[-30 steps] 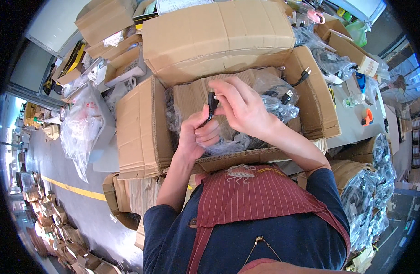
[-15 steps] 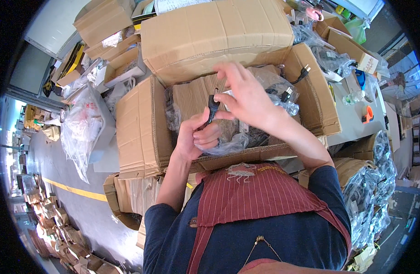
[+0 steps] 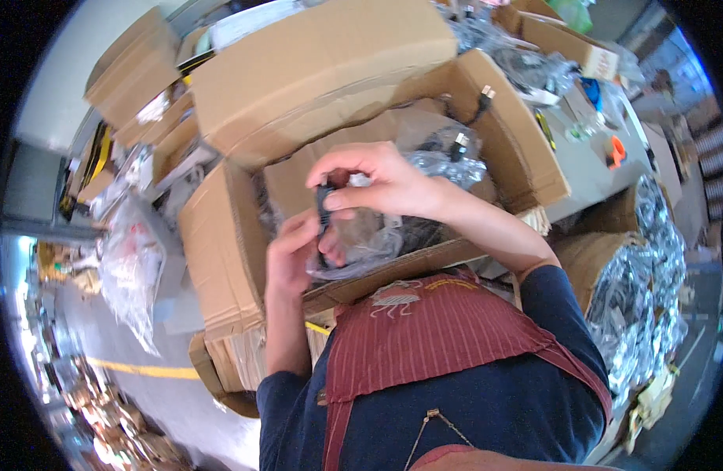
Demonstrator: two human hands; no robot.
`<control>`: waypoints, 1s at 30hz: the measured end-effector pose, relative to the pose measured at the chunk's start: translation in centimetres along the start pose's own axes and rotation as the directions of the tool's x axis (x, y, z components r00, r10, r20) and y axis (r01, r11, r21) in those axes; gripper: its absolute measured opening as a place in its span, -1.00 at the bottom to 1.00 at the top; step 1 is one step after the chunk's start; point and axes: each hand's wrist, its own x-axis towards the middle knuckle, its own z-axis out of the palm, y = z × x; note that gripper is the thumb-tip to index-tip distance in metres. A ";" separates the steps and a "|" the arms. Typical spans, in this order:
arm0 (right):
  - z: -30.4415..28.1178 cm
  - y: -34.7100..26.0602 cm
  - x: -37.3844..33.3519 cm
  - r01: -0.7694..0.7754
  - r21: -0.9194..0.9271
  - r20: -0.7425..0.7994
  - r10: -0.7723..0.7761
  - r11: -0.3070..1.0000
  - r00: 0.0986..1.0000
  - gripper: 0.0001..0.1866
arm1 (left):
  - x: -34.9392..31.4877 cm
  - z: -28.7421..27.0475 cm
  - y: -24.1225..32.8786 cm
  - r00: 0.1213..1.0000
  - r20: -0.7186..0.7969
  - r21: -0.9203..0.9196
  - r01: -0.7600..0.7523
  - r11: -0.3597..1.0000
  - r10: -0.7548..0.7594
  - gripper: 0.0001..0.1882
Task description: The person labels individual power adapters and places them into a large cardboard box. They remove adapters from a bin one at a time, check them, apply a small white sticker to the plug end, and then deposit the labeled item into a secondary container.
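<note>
Over a large open cardboard box (image 3: 220, 235), both hands meet at a short black cord connector (image 3: 323, 206). My left hand (image 3: 291, 250) is closed round its lower part. From above, the thumb and fingers of my right hand (image 3: 377, 179) pinch its upper end, and the curled fingers partly hide it. Beneath the hands, clear plastic bags (image 3: 373, 250) lie in the box with dark items inside. A bagged black plug (image 3: 459, 147) with metal prongs rests to the right of my right hand. Another black plug (image 3: 485, 98) leans at the box's right wall.
A grey bin with a clear plastic bag (image 3: 129, 263) stands at the left. On the grey table (image 3: 569, 149) at the right are an orange tape roll (image 3: 616, 152) and bagged goods. Foil-like wrapped bundles (image 3: 632, 314) are below it. A yellow floor line (image 3: 145, 367) runs at lower left.
Both hands have shifted left with the black connector. My right hand, earlier raised with its fingers spread, has come down and closed on the upper end. The view has tilted.
</note>
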 end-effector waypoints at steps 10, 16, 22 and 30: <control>-0.4 -1.8 -1.7 0.069 -0.086 -0.101 -0.077 0.994 0.992 -0.52 | -0.2 -1.9 -1.1 0.990 0.035 0.915 0.025 0.403 -0.140 0.05; -8.1 0.1 -6.3 -0.191 -0.739 -0.078 0.199 0.646 0.977 -0.47 | -0.9 -1.7 -2.6 0.985 -0.168 0.860 0.126 0.494 0.043 -0.64; -10.8 0.1 -11.0 -0.356 -0.841 -0.074 0.566 0.408 0.821 -0.69 | -2.1 -3.5 -3.1 0.932 -0.301 0.663 0.054 0.747 0.200 -0.66; -8.3 -4.9 -7.0 -0.337 -0.045 -0.159 0.326 0.941 0.932 -0.86 | -0.9 -1.0 -0.4 0.799 -0.317 0.506 -0.312 0.804 0.510 -0.79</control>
